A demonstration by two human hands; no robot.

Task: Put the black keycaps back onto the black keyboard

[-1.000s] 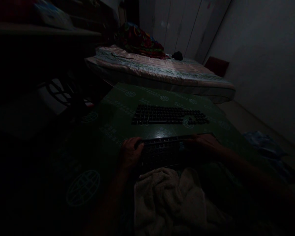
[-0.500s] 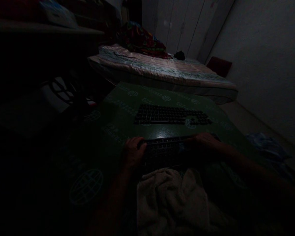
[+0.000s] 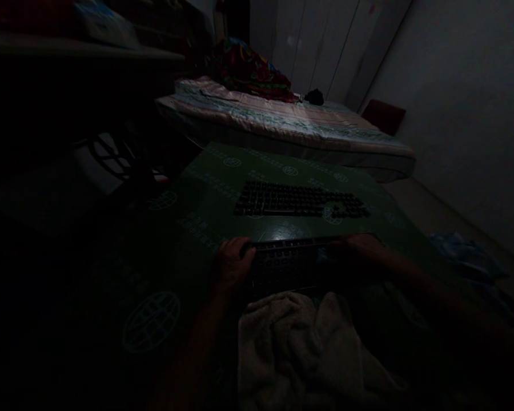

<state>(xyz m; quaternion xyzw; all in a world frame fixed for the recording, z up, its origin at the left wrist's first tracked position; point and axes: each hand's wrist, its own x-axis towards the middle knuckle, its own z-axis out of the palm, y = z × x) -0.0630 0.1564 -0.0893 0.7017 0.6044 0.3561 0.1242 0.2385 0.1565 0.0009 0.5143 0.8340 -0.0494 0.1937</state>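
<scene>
My left hand (image 3: 232,265) is wrapped round the left end of a dark keyboard (image 3: 282,268), its thumb on the top edge. The keyboard seems to have its keycaps off, though the dimness hides detail. Over its right part is my right hand (image 3: 357,248), with fingers bent down. A small bluish patch (image 3: 322,255) shows by those fingertips; whether it is held is too dark to tell. Beyond the keyboard, black keycaps (image 3: 300,200) lie in rows, with the table print showing through a gap. A crumpled beige cloth (image 3: 300,348) lies at the keyboard's near side.
Everything stands on a green printed table (image 3: 188,245). Past its far edge is a bed (image 3: 291,123) with a red flowered blanket (image 3: 252,71). A dark spoked wheel (image 3: 109,157) is at the left, and bluish cloth (image 3: 466,254) lies low at the right.
My right hand and the bluish patch have shifted slightly to the right along the keyboard. The left hand keeps its hold.
</scene>
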